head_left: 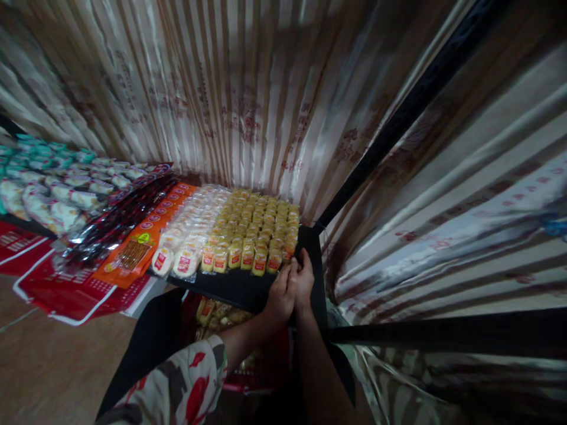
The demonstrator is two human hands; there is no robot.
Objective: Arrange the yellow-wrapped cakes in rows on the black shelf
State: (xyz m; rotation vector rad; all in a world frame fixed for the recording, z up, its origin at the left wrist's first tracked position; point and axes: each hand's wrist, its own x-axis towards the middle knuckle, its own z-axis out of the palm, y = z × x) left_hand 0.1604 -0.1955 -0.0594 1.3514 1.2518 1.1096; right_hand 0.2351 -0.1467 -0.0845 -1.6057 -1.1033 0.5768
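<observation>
My left hand (282,290) and my right hand (305,280) are close together and touching, over the front right corner of the black table (239,289). Their fingers are bent inward and pressed together. Anything between them is hidden. Just beyond my fingertips end the rows of small yellow wrapped cakes (254,230), with red labels on the nearest ones. Left of these stand rows of round white wrapped cakes (185,261) with red labels.
Orange snack packets (133,251), dark red packets (117,212) and white and teal wrapped snacks (66,189) continue leftward. Red bags (84,295) hang at the front edge. Below the table, a bag holds yellow packs (221,319). Black poles (398,130) and striped sheeting (248,88) stand behind.
</observation>
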